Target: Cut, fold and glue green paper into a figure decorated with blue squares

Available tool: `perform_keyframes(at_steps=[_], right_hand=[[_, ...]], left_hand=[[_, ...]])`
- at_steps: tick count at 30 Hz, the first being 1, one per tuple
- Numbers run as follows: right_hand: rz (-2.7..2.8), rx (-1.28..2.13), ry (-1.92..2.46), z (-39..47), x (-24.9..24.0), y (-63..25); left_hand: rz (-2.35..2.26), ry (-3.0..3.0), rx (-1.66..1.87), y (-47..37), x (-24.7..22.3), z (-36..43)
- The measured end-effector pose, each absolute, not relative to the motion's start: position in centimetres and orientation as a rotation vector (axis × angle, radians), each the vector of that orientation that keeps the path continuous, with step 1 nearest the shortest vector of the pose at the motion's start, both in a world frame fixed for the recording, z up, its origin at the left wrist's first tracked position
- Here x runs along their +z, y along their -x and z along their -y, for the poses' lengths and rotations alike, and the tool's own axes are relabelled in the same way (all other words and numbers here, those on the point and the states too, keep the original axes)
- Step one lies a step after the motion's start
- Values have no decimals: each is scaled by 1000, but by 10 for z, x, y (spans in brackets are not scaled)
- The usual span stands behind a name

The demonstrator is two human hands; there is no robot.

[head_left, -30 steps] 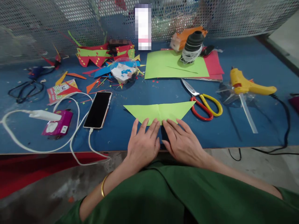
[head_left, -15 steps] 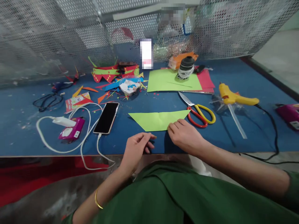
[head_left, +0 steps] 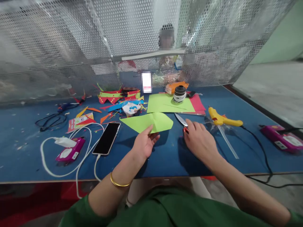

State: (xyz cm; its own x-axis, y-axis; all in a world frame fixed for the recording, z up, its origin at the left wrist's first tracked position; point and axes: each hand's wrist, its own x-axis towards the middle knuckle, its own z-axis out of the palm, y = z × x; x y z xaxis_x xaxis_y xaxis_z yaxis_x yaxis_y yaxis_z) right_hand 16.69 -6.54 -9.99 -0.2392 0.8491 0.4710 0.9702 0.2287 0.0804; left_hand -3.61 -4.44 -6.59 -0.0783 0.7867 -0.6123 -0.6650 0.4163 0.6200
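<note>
A folded piece of lime-green paper (head_left: 148, 122) is pinched at its lower edge by my left hand (head_left: 144, 143), thumb on top, and is lifted off the table. To its right, my right hand (head_left: 200, 140) lies over the handles of a pair of scissors (head_left: 181, 119), its fingers curled around them. The blade points away to the upper left, and a bit of red handle shows by the fingertips. Most of both handles is hidden under the hand.
A phone (head_left: 107, 138) on a white cable and a purple socket block (head_left: 71, 150) lie left. Paper scraps and a taped roll (head_left: 132, 108) sit behind. Green sheets (head_left: 157, 102) bear a thread spool (head_left: 180, 93). A yellow glue gun (head_left: 221, 118) lies right, before a mesh screen (head_left: 142, 34).
My left hand has taken the green paper and raised it. My right hand has let go of the paper and moved right onto the scissors. The view has tilted up.
</note>
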Motion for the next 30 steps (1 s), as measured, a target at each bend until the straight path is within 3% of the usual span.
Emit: perform_keyframes(at_steps=[3,12,16,19,24,30], right_hand=[[2200,-289,2071,62,-107,-184],[2094,81,2149,43,-117,-202],[1477,725,1755,54,-115,-187],[1139,1016,1342,55,-100,-161],[734,1266,1113,29,-80,-123],[725,1313,1097,14,-97,-103]], left_hand=[[-1068,-184,1257,37,-59,30],[-1029,-231,1353,41,-70,5],[-1028,-216,1391,45,-78,2],[-1016,-210,1406,45,-80,3],[-1003,-201,1415,44,-78,6],[-1005,-259,1420,40,-83,10]])
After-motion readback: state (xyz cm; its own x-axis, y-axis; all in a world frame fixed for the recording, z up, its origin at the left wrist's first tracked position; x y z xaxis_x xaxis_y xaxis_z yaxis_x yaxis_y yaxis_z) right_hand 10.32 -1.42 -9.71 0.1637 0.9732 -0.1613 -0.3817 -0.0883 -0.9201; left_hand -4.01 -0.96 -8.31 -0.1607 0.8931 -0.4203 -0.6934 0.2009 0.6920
